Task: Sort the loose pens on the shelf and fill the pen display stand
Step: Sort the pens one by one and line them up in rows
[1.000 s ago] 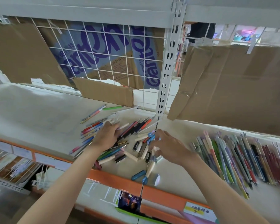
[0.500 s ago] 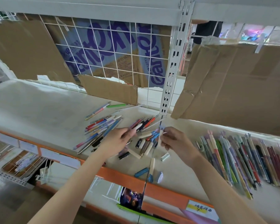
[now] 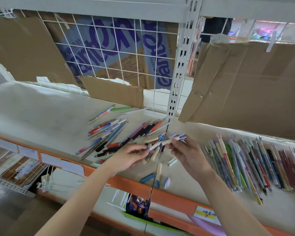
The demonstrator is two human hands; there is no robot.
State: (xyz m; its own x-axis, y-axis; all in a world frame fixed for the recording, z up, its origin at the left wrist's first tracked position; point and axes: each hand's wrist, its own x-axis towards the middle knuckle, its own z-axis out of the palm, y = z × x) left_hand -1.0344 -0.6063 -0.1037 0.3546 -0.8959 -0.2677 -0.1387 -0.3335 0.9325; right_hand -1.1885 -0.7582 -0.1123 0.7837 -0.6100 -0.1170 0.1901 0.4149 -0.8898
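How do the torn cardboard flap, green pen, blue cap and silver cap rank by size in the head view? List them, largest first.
1. Torn cardboard flap.
2. Green pen and blue cap: unsure; pen longer, cap thicker and nearer the camera.
3. Silver cap, smallest.

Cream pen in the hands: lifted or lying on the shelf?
Lifted: the left hand and right hand pinch the cream pen at its ends.

Shelf (image 3: 41, 113): layout, head view.
Loose pens (image 3: 109, 132) lie mid-shelf, left of the upright post (image 3: 180, 65); a row of pens (image 3: 255, 164) lies on the shelf to the right. Left hand (image 3: 126, 159) and right hand (image 3: 189, 154) are between the two groups, above the shelf, a pen (image 3: 162, 143) between them. Cardboard (image 3: 114, 91) stands behind the loose pens, against the wire grid (image 3: 126, 48).
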